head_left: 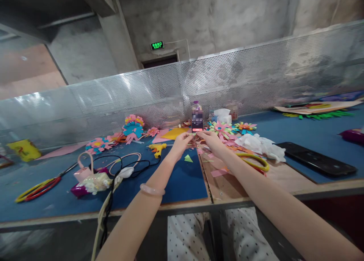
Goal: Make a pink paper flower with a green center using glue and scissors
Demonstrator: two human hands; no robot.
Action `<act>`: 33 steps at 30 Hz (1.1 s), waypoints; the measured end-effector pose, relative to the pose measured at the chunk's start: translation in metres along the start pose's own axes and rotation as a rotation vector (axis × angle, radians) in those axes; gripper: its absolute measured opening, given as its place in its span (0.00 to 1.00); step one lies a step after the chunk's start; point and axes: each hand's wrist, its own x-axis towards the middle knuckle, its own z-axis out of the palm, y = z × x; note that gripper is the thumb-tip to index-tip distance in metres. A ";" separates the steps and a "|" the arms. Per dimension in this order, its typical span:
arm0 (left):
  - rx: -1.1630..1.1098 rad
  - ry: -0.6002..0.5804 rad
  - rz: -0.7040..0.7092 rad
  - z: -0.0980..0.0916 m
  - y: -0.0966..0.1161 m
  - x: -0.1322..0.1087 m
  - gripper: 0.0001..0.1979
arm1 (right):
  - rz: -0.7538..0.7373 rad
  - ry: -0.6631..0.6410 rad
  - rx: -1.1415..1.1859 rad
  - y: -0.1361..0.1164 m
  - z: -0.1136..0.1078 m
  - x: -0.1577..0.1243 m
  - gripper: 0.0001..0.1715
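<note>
My left hand (182, 143) and my right hand (211, 140) meet over the middle of the table, fingers closed in a pinch. A small light-coloured bit shows between the fingertips, too small to name. Left of my left hand lies a yellow glue gun (158, 149). A light-green paper scrap (188, 158) is on the blue surface just below the hands. Beyond the fingers a phone with a lit screen (197, 125) leans upright against a purple-capped bottle (196, 105). Near my right forearm is a pair of yellow-handled scissors (256, 159).
Colourful paper flowers (133, 127) stand along the perforated metal divider (113, 98). At the left are a power strip (81, 189) with cables and red-yellow scissors (40, 189). Crumpled white tissue (264, 147) and a black phone (315, 158) lie at the right.
</note>
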 end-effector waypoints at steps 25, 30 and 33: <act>0.059 0.012 0.060 0.001 -0.002 0.001 0.12 | -0.027 0.029 -0.085 0.013 -0.004 0.006 0.13; 0.045 0.009 0.043 0.003 0.001 0.000 0.12 | -0.038 0.036 -0.101 0.011 -0.003 0.006 0.12; 0.038 0.013 0.035 0.003 0.001 0.000 0.13 | -0.040 0.030 -0.093 0.008 -0.001 0.004 0.12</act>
